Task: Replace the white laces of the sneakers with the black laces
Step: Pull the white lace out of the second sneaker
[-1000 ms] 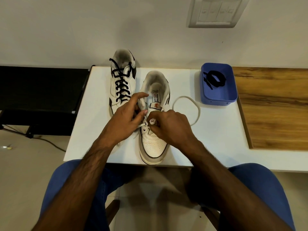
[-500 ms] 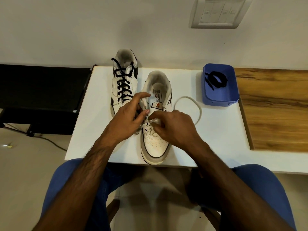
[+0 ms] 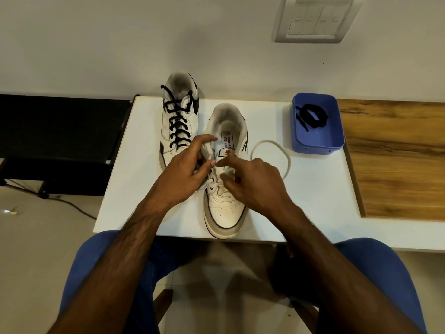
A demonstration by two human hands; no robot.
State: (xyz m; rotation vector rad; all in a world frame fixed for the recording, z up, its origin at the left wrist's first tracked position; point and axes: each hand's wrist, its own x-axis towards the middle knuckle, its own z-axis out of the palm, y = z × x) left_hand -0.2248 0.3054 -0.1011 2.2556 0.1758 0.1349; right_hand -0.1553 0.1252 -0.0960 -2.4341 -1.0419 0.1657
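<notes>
You face a plain off-white wall carrying a switch plate. Below it stand a white table, a wood-grain surface to its right, and a black unit left. Floor tiled, a dark cable across it.

- White worktop carries:
- black-laced sneaker, far left
- white-laced sneaker, beside it
- loose white lace loop
- blue tray, far right
- wooden board, right edge

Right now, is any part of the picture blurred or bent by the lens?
Head view: the right hand is smeared by motion blur at its fingertips; the left hand and the sneaker look sharper; the wide lens bends the table edges; soft shadows, no strong glare.
</notes>
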